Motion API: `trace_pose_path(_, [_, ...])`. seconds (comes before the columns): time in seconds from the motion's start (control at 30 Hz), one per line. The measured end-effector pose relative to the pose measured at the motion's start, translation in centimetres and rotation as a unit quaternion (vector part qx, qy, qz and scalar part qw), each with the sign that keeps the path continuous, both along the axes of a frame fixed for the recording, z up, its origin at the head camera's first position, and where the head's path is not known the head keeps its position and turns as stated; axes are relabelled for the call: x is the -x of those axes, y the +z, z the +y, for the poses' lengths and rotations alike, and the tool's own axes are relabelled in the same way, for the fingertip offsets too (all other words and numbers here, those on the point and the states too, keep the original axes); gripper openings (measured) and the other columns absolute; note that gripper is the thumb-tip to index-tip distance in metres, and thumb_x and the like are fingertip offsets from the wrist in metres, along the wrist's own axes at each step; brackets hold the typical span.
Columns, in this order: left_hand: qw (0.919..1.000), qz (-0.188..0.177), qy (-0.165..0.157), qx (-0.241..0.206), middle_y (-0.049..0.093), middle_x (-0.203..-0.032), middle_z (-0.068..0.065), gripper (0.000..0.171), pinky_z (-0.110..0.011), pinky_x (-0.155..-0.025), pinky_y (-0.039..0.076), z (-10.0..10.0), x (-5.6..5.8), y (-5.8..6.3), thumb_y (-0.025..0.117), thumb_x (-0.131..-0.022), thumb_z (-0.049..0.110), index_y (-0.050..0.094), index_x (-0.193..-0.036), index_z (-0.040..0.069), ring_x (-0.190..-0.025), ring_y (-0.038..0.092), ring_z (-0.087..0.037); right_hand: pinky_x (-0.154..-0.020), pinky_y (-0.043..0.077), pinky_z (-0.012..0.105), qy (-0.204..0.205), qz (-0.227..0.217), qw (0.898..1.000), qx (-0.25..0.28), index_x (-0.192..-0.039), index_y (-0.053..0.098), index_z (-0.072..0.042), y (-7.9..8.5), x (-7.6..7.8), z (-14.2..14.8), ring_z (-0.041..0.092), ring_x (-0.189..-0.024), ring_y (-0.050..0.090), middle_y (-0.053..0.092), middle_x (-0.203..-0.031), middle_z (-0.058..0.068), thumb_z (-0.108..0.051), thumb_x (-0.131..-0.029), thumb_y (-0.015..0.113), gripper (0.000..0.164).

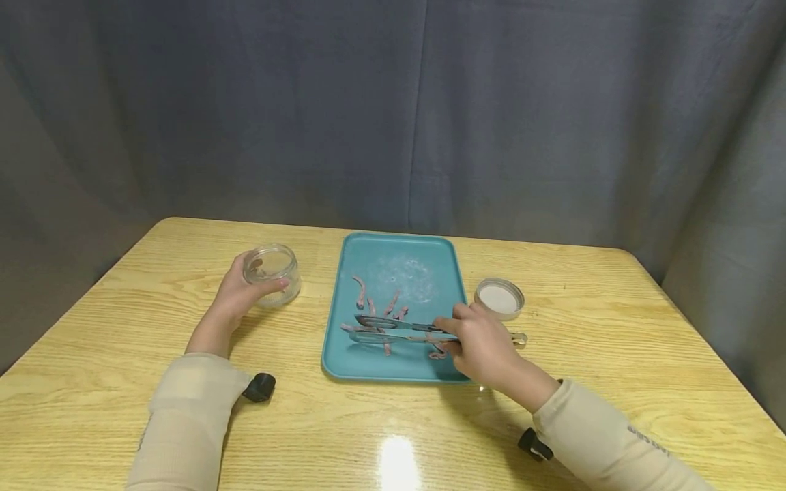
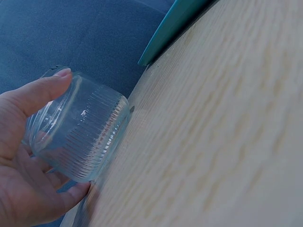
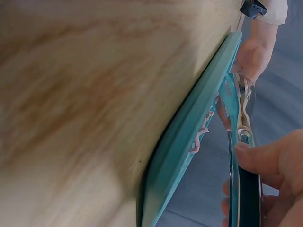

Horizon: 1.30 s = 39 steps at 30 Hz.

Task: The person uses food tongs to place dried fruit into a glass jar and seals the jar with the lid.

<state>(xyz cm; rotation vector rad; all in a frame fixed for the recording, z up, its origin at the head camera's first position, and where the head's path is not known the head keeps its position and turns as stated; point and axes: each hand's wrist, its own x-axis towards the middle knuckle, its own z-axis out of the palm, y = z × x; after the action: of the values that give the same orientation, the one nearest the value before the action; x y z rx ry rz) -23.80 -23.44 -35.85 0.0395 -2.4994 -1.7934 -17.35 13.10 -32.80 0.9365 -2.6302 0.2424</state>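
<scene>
On the left of the table, my left hand (image 1: 236, 293) grips a clear ribbed glass jar (image 1: 291, 281); the jar is uncapped and nothing shows inside it. In the left wrist view, thumb and fingers wrap its sides, with the base at the tabletop. My right hand (image 1: 488, 349) holds metal tongs (image 3: 246, 182) by their dark handles. The tips of the tongs stand apart over a teal tray (image 1: 399, 372), among several pinkish, thin, curled strips (image 1: 360, 293). Whether the tips touch a strip, I cannot tell.
A round lid (image 1: 499, 298) with a white inside lies just right of the tray, near the tongs' rear end. White powder (image 1: 405, 276) is scattered on the tray's far half. The wooden table (image 1: 331, 436) ends at a grey curtain (image 1: 393, 123).
</scene>
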Motion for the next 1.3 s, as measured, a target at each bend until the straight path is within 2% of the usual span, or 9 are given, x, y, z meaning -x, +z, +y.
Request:
trace_pose_path(0.53, [1.0000,-0.003,0.004,0.000,0.016,-0.138,-0.018,0.101,-0.051,-0.094,0.022,0.05,-0.10,-0.32,0.073,-0.068,0.031,0.004,-0.139,0.009,-0.121,0.021,-0.039,-0.050,0.023,0.024,0.003,0.011,1.000,0.011,-0.092,0.068,-0.008,-0.57,0.07,0.34,0.013,-0.054,0.026,0.041,-0.063,-0.005,0.002,-0.069,0.066,0.026])
trace_pose_path(0.9, [1.0000,-0.001,-0.004,-0.004,0.015,-0.139,-0.017,0.099,-0.051,-0.094,0.021,0.01,-0.06,-0.13,0.072,-0.070,0.029,0.003,-0.139,0.010,-0.121,0.021,-0.039,-0.052,0.025,0.024,0.017,0.051,0.998,0.015,-0.088,0.069,-0.008,-0.71,-0.10,0.44,0.014,-0.055,0.026,0.042,-0.063,-0.004,0.005,-0.066,0.065,0.026])
trace_pose_path(1.1, [1.0000,0.001,-0.004,-0.001,0.015,-0.139,-0.017,0.100,-0.051,-0.094,0.021,-0.04,-0.04,-0.09,0.072,-0.070,0.031,0.003,-0.139,0.010,-0.121,0.020,-0.040,-0.051,0.025,0.023,0.017,0.047,0.998,0.028,-0.088,0.069,-0.007,-0.56,-0.15,0.59,0.013,-0.056,0.027,0.041,-0.063,-0.005,0.005,-0.067,0.065,0.025])
trace_pose_path(1.3, [1.0000,0.002,-0.001,-0.003,0.015,-0.139,-0.017,0.100,-0.051,-0.094,0.022,0.06,-0.10,0.03,0.072,-0.070,0.029,0.003,-0.139,0.010,-0.121,0.021,-0.039,-0.044,0.028,0.021,0.006,0.038,0.998,0.048,-0.090,0.069,-0.008,0.20,0.00,0.99,0.013,-0.057,0.030,0.042,-0.064,-0.005,-0.002,-0.069,0.069,0.021])
